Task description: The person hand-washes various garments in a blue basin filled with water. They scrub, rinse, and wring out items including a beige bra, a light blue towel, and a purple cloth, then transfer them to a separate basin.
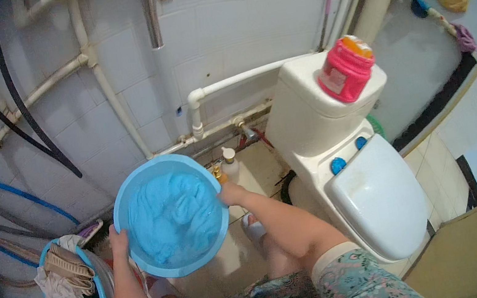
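Note:
Between my two hands hangs a light blue round basin [120, 192], held up off the floor and seen from above. A bright blue cloth [170, 213] lies bunched inside it, looking wet. My left hand [118, 241] grips the basin's left side, the thumb showing at the rim and the other fingers hidden beneath. On the opposite side my right hand [232, 193] is closed on the rim, its fingers mostly hidden by the basin wall.
A laundry basket [105, 282] heaped with clothes stands at lower left. The white toilet [377, 195], lid down, is on the right, with a pink jar [346, 72] on its tank. Pump bottles [230, 166] stand behind the basin. Blue hose [21, 194] and pipes line the wall.

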Available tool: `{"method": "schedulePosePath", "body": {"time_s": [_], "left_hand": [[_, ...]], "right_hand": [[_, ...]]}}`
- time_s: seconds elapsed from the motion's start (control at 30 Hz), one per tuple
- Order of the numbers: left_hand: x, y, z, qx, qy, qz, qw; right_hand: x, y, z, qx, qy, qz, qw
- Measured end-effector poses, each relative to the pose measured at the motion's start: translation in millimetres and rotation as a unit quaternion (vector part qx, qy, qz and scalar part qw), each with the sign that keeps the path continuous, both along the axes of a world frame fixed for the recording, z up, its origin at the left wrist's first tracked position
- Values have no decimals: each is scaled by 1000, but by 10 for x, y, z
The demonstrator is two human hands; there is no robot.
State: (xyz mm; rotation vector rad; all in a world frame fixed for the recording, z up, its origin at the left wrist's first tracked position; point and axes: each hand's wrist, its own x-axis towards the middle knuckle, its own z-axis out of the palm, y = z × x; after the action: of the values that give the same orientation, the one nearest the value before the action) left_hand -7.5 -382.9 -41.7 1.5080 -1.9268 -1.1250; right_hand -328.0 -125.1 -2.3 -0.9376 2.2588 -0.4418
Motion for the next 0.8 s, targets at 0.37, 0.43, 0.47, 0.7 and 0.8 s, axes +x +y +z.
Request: {"method": "schedulePosePath", "body": {"time_s": [0.37, 0.43, 0.47, 0.7, 0.8], "left_hand": [[-473, 1279, 476, -158, -279, -211, 923], [-512, 1425, 519, -119, -291, -246, 917], [-567, 1518, 564, -101, -298, -253, 915], [-760, 1420, 482, -110, -458, -273, 839], [-821, 1288, 259, -72, -458, -258, 848]], "right_hand": [[759, 134, 924, -176, 49, 34, 983], [895, 157, 877, -225, 39, 62, 972], [913, 194, 831, -244, 18, 78, 966], [974, 192, 744, -193, -46, 121, 973], [919, 42, 690, -189, -90, 131, 969]]}}
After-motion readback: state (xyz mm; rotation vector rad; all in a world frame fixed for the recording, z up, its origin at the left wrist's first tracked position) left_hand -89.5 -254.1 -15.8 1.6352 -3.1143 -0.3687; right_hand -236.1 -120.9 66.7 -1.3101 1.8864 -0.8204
